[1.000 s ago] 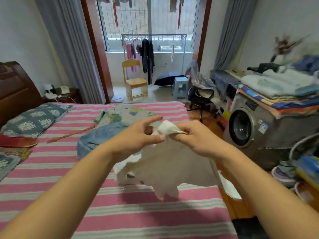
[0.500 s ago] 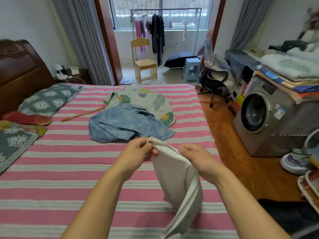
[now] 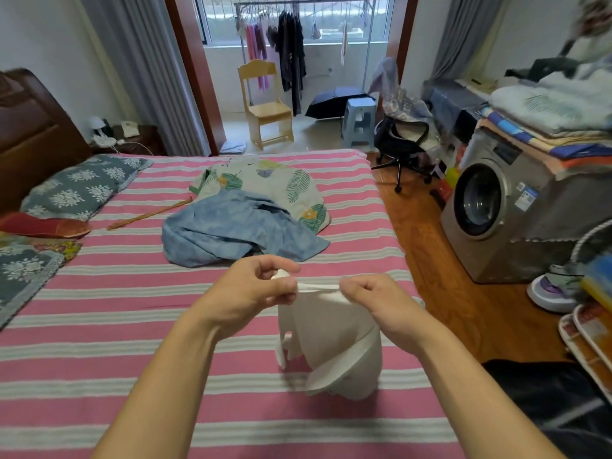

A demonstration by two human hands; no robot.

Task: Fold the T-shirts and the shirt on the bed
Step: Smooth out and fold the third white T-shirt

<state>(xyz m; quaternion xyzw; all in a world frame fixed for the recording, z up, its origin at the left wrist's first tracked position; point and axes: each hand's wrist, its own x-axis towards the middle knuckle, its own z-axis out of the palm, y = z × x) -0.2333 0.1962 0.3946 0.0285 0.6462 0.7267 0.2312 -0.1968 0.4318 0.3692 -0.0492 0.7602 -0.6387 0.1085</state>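
A white T-shirt (image 3: 326, 339) hangs bunched over the pink striped bed (image 3: 99, 326), its lower end resting on the sheet. My left hand (image 3: 255, 289) pinches its top edge on one side, and my right hand (image 3: 374, 301) pinches the same edge a short way to the right, so the hem runs taut between them. Farther up the bed lies a crumpled blue shirt (image 3: 231, 226). It partly covers a white T-shirt with a leaf print (image 3: 281, 183).
Patterned pillows (image 3: 79, 187) and a red cushion (image 3: 43, 225) lie at the bed's left by the headboard. A thin wooden stick (image 3: 149, 214) lies near them. A washing machine (image 3: 496, 207) piled with linen, a fan and an office chair (image 3: 402, 144) stand to the right.
My hands have lowered the white T-shirt from chest height toward the bed and moved slightly apart, stretching its top edge. The view has tilted down.
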